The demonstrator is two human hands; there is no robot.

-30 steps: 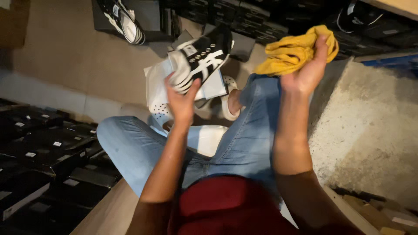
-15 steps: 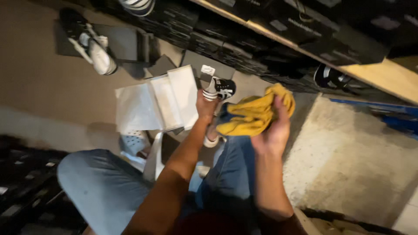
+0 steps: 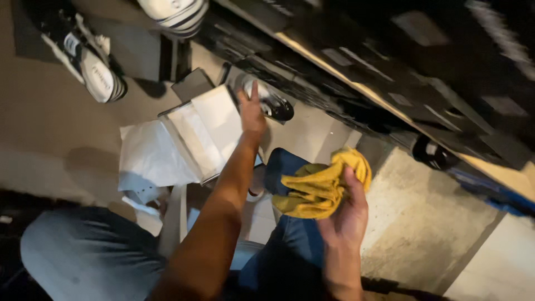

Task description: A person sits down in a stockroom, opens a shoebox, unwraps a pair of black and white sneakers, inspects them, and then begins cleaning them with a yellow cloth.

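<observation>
Sneaker (image 3: 272,103), black-white, upper centre of frame, gripped by left hand (image 3: 252,113) above white wrapping paper (image 3: 184,142). Right hand (image 3: 346,214), lower centre-right, clutches bunched yellow cloth (image 3: 320,187) over denim-clad knee (image 3: 290,173).

Hands: two, left hand (image 3: 252,114) at frame centre-top, right hand (image 3: 346,214) lower right of centre.
Yellow cloth (image 3: 320,187): one, centre right.
Sneakers: four visible; one (image 3: 270,102) at centre top, one black-and-white (image 3: 83,56) upper left, one white striped (image 3: 174,14) at top edge, one dark (image 3: 433,153) at right.
White tissue paper (image 3: 178,142): one sheet bundle, centre left.
</observation>
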